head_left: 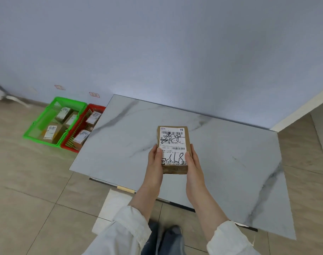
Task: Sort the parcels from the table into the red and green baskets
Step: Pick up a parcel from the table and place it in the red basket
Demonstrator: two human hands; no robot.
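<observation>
A brown cardboard parcel (172, 142) with a white shipping label and black handwriting is held above the grey marble table (221, 162). My left hand (155, 161) grips its left side with the thumb on the label. My right hand (192, 162) grips its right side the same way. On the floor to the left of the table stand the green basket (39, 124) and, right beside it, the red basket (78, 129). Both baskets hold labelled brown parcels, three in the green one and two visible in the red one.
A pale wall runs behind the table and baskets, with two small red-framed labels low on it. Beige floor tiles spread to the left and front. A white sheet lies on the floor under the table's front edge. A white wall corner stands at the right.
</observation>
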